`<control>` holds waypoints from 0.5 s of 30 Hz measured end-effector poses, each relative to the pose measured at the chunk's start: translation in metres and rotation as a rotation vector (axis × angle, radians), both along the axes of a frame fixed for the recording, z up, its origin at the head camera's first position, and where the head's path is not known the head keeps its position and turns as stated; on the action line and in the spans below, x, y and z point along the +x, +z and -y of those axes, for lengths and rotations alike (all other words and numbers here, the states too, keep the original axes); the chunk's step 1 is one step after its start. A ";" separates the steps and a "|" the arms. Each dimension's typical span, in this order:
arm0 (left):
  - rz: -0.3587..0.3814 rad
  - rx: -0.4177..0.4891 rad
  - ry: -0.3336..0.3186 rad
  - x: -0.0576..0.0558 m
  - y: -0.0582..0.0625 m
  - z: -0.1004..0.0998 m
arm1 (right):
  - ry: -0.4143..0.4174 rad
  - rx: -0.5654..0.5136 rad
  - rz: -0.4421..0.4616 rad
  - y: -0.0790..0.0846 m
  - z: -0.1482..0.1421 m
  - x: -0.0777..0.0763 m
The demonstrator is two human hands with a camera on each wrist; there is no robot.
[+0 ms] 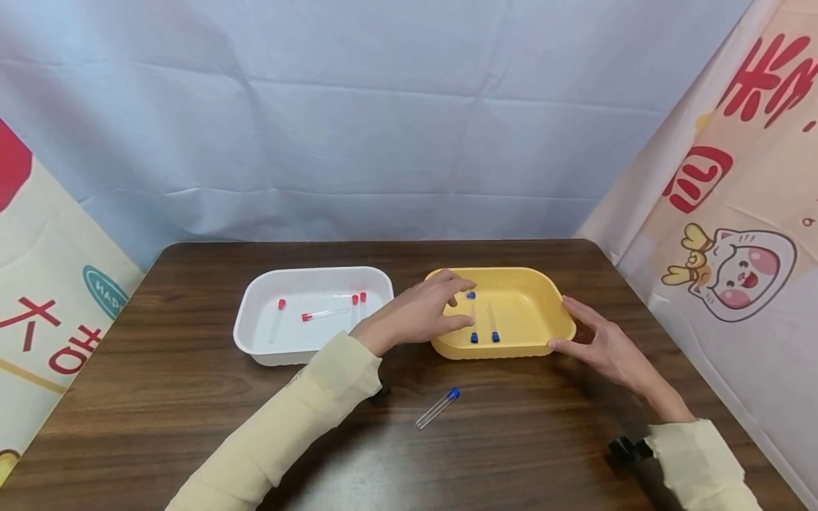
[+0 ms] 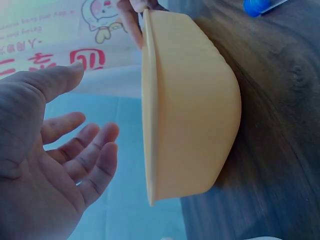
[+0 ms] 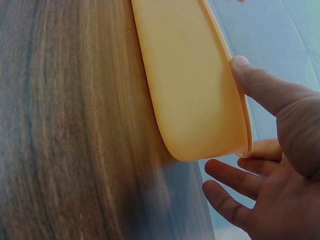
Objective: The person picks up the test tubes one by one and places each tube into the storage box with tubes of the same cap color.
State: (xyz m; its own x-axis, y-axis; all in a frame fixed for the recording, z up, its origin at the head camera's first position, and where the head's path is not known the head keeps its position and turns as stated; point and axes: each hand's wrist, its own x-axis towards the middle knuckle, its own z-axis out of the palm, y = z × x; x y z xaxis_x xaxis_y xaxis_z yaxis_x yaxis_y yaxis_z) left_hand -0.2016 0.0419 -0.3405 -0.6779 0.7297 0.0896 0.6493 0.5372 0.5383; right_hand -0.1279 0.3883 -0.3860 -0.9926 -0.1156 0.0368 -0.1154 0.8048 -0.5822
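My left hand (image 1: 424, 309) hovers over the left end of a yellow tray (image 1: 524, 348), its fingers loosely bent and apart with nothing between them. At the tray's right end my right hand (image 1: 603, 348) holds the corner; in the right wrist view the thumb (image 3: 260, 82) lies on the rim and a finger touches the end. Inside the tray lie blue-capped clear tubes (image 1: 493, 323), partly hidden by the left hand. Another blue-capped tube (image 1: 437, 408) lies on the table in front of the tray.
Left of the yellow tray stands a white tray (image 1: 255, 344) with several red-capped tubes (image 1: 326, 313) in it; my left forearm passes in front of its right corner. Both trays rest on a dark wooden table (image 1: 192, 397). A white cloth (image 1: 383, 142) hangs behind the table.
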 end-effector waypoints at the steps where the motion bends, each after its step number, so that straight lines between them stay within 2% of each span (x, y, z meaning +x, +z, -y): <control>1: -0.002 0.002 -0.001 0.002 0.000 0.002 | 0.000 -0.001 0.001 0.000 0.000 0.000; 9: -0.045 0.048 -0.022 0.015 0.003 0.016 | 0.006 -0.001 -0.008 -0.001 -0.001 0.001; 15: -0.028 0.087 -0.023 0.026 0.002 0.026 | 0.013 0.005 -0.016 -0.001 -0.001 0.000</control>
State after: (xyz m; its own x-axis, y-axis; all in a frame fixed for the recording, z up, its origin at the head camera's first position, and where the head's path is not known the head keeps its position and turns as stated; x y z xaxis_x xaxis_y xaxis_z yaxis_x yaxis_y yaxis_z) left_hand -0.1755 0.0160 -0.3389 -0.6573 0.7338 0.1717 0.6763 0.4738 0.5640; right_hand -0.1274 0.3889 -0.3868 -0.9903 -0.1286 0.0518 -0.1348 0.8062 -0.5760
